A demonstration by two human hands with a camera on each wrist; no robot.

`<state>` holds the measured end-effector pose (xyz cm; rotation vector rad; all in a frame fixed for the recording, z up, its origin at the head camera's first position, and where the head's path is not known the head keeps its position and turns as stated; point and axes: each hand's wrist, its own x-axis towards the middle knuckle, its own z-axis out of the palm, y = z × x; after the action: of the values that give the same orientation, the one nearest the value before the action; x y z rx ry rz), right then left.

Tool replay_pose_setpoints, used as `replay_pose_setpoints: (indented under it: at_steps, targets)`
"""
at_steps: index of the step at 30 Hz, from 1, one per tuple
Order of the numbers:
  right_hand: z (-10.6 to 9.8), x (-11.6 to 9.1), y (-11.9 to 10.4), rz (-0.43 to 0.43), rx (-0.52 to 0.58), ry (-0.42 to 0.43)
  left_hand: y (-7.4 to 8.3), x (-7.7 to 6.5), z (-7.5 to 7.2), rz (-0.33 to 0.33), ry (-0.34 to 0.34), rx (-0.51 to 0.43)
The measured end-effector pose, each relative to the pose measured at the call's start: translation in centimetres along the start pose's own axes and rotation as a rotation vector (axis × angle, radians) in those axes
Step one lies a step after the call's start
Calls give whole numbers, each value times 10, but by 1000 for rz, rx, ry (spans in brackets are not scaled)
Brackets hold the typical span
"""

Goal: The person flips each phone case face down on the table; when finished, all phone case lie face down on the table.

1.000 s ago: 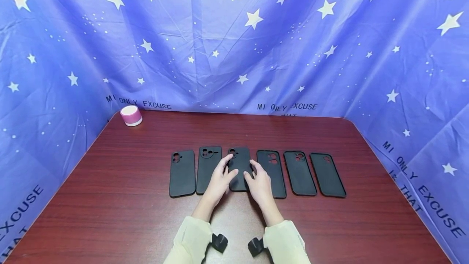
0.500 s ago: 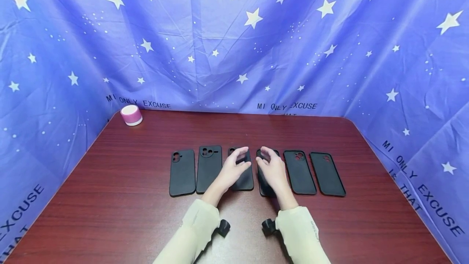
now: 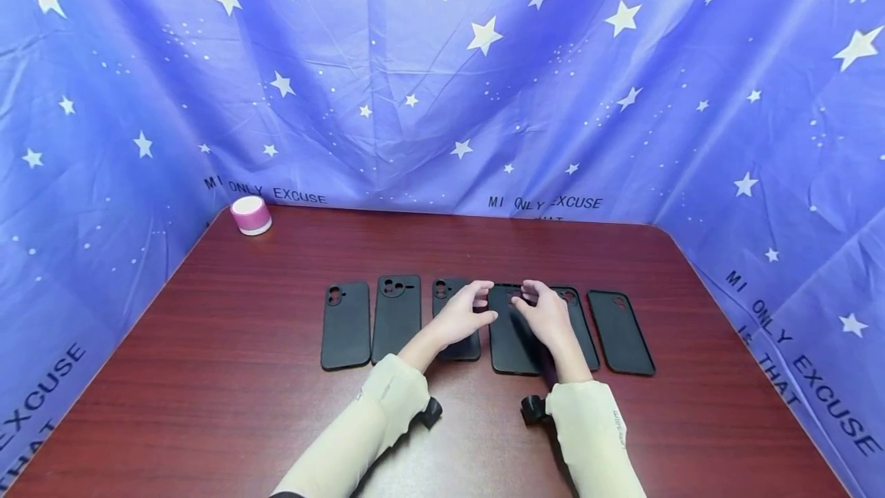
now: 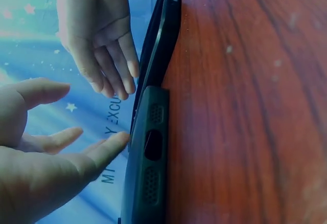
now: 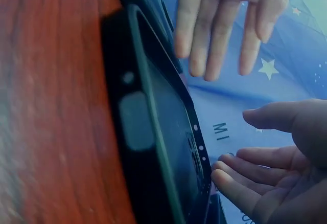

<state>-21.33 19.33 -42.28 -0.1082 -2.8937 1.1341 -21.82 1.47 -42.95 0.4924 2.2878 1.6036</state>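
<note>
Several black phone cases lie in a row on the table. My left hand [image 3: 462, 317] is over the third case [image 3: 458, 349], fingers extended and slightly bent, with nothing held. Over the gap between the fourth case [image 3: 506, 338] and the fifth case [image 3: 586, 338] is my right hand [image 3: 549, 318], its fingers loosely bent and also holding nothing. In the left wrist view, a fingertip is close to the edge of a case [image 4: 134, 183] with a port hole; contact is unclear. The right wrist view has a case [image 5: 173, 96] with its hollow side up, beside my right fingertips.
At the left end of the row are the first case [image 3: 346, 329] and the second case [image 3: 397, 323], backs up. A sixth case [image 3: 621, 333] lies at the right end, hollow side up. A pink and white round container [image 3: 251, 216] stands at the back left corner, before a starry curtain [image 3: 415, 44].
Both hands have moved to the right along the row, the left from the third case's left edge, the right from beside the fourth case. The container has stayed put.
</note>
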Motion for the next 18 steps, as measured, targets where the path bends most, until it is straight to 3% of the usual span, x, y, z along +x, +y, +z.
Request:
replay_pose_setpoints:
  at_steps: [4, 11, 18]
  targets:
    - [-3, 1, 3, 22, -21, -19, -1, 0, 3, -24, -19, 13]
    - [-8, -1, 4, 51, -117, -89, 1, -4, 7, -43, -116, 18]
    - [-9, -2, 4, 51, -165, -138, -1, -5, 11, -80, -129, -91]
